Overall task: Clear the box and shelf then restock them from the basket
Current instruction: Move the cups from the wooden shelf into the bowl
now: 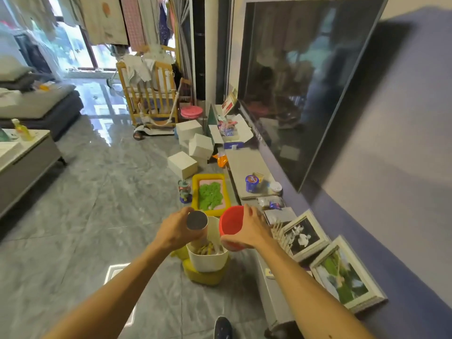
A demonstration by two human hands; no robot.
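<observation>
Reaching forward over the floor, both bare arms meet above a white basket point(208, 261) that stands on a yellow stool-like base point(205, 277), just beside the near end of the low shelf point(247, 165) running along the wall under the television point(305, 81). The left hand point(176, 231) has its fingers wrapped round a pale canister point(197, 220), tilted so that its grey round end faces the camera, its lower part dipping toward the basket's mouth. The right hand point(249, 231) grips a red cup point(231, 220) by its side, thumb low and fingers over the far rim, the open mouth turned toward the canister; the two items are close together but apart. Inside the basket lie yellowish pieces, possibly toys, too blurred to name. On the shelf stand a blue tub point(252, 183) and a small white disc point(276, 186), and farther along an open white box point(241, 133) holds colourful packets. Two framed pictures point(303, 237) lean against the wall at the shelf's near end. On the floor beside the shelf are a yellow tray point(195, 189) of green material, a small toy figure point(185, 190) and several closed white cartons point(182, 164).
</observation>
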